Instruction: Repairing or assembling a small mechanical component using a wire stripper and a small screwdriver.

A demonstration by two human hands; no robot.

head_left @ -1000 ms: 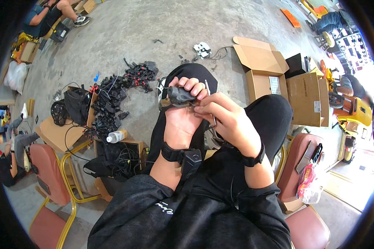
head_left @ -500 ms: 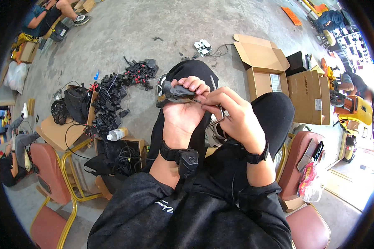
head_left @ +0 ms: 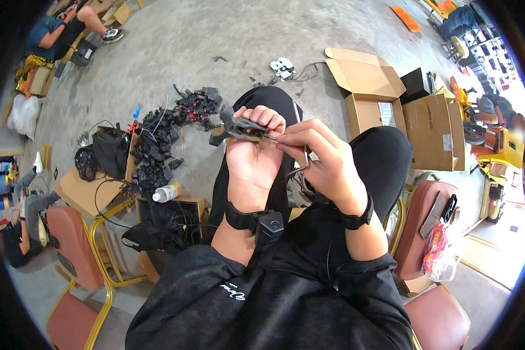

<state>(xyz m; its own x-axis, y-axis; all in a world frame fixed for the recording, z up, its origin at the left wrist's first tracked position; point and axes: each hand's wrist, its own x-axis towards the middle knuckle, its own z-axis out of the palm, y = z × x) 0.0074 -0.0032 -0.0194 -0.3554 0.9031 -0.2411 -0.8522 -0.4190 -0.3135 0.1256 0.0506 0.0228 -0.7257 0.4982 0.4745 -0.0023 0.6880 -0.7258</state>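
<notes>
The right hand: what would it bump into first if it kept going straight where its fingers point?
Probably the dark part held in the left hand. The right hand points almost at it, but depth is unclear, so the left hand itself might come first.

This looks like a workshop. A big pile of black parts (head_left: 157,140) sits on the grey floor (head_left: 227,35). Right of the pile are cardboard boxes (head_left: 427,134), then a yellow machine (head_left: 511,153).

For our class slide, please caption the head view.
Left hand holds a dark part; right hand grips a thin metal tool.
</notes>
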